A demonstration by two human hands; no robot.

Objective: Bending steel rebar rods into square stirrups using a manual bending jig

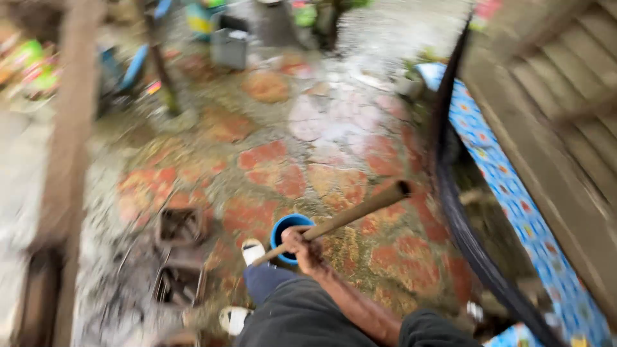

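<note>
Above the blue cup (290, 226), right hand (306, 247), grip seemingly closed around a long, blurred brown stick (350, 214).

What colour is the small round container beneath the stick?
Blue container, under the stick; head view.

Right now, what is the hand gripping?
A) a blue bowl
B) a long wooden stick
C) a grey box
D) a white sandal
B: the hand is closed around a long wooden stick that slants above a blue bowl on the stone floor.
</note>
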